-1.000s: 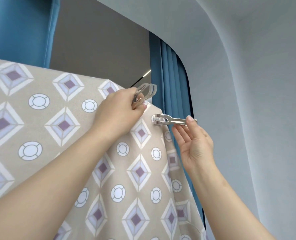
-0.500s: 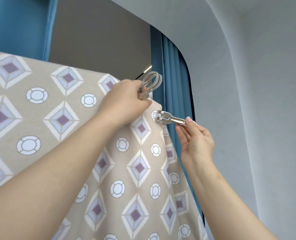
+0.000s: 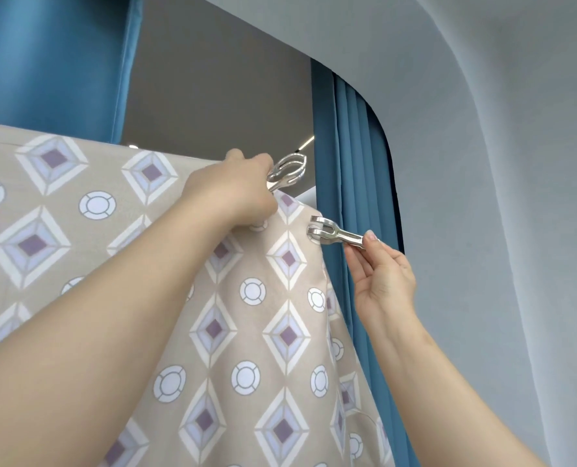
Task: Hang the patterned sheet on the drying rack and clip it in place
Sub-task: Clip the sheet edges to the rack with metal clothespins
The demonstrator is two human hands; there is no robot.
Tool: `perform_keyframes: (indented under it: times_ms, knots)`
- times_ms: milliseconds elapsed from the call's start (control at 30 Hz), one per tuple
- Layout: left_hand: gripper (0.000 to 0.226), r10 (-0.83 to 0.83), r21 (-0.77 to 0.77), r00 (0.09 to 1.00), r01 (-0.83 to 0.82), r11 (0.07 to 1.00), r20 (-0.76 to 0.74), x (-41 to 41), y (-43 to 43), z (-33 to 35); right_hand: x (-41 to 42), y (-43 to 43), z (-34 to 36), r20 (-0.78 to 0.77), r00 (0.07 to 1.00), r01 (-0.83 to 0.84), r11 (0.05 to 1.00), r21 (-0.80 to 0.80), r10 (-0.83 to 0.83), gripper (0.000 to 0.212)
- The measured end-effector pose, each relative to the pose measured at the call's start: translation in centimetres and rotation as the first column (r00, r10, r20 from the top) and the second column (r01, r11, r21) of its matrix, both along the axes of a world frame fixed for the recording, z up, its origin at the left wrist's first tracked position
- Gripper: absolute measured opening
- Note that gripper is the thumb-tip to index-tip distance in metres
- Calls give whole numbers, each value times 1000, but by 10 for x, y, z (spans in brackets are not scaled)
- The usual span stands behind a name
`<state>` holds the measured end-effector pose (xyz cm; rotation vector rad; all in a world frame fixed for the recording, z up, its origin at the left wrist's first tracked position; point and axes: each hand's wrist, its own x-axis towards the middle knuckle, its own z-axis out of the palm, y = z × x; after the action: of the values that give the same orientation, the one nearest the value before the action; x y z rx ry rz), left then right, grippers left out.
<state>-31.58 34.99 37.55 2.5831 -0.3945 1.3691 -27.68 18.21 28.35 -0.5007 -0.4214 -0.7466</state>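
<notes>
blue curtain [image 3: 44, 69] fills the upper left corner. beside it, a flat grey wall [image 3: 213, 96] carries a thin light strip [image 3: 305, 144].

sheet [image 3: 78, 237]: beige, printed with diamonds and circles. it is draped over the top of the rack and hangs down across the left and centre of the view. the rack bar is hidden under the fold. the right edge of the sheet falls in loose vertical folds.

left hand [image 3: 233, 193]: raised at the top fold of the sheet, fingers curled. it grips the top clip [image 3: 287, 171], a metal clip whose looped end sticks out up and to the right of the knuckles. the forearm crosses in front of the sheet and covers much of the print.

side clip [image 3: 334, 234]: metal, lying roughly level, its forked end touching the upper right edge of the sheet. whether it bites the cloth cannot be told.

right hand [image 3: 383, 284]: palm turned toward the camera, below and right of the side clip. thumb and fingertips pinch the tail of the side clip; the other fingers are loosely bent.

second blue curtain [image 3: 354, 163]: pleated, hanging just behind the right edge of the sheet. right of it, a pale wall [image 3: 499, 214] curves up toward the ceiling.
</notes>
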Motion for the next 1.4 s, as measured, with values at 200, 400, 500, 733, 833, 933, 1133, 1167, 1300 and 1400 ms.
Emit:
perform_keyframes:
  times_ms: [200, 400, 500, 733, 833, 933, 1133, 1167, 1300, 1400]
  knots:
    - [11, -35, 4, 998, 35, 999, -56, -9, 6, 14, 8, 19, 14, 15, 996, -90, 995, -44, 90, 14]
    - [7, -97, -58, 995, 98, 993, 24, -2, 8, 4, 11, 18, 7, -1, 995, -102, 991, -84, 102, 14]
    - [7, -92, -58, 995, 95, 994, 39, 0, 5, 2, 10, 19, 6, -13, 991, -137, 986, -93, 136, 12]
    - [9, -172, -112, 978, 185, 976, 114, -5, 3, -4, 12, 22, 7, -191, 960, -239, 951, -196, 203, 26]
    - [19, -267, -151, 950, 291, 945, 161, -2, 4, -12, 12, 21, 9, -240, 965, -167, 957, -238, 109, 37]
    - [4, -422, -247, 867, 485, 839, 265, 5, 5, -23, 1, 24, 13, -209, 975, 22, 966, -258, -79, 61]
    - [8, -620, -411, 727, 682, 605, 294, 4, 6, -40, -22, 39, 17, -46, 744, 601, 698, -390, -666, 51]
    - [9, -669, -444, 676, 724, 528, 307, 0, 6, -43, -27, 45, 15, 18, 685, 673, 624, -397, -728, 40]
    - [19, -751, -593, 535, 768, 241, 387, -10, 6, -55, -48, 77, 5, 304, 701, 701, 546, -458, -645, 22]
    - [19, -730, -651, 483, 756, 69, 483, -10, 11, -63, -52, 94, -5, 324, 809, 577, 559, -595, -489, 20]
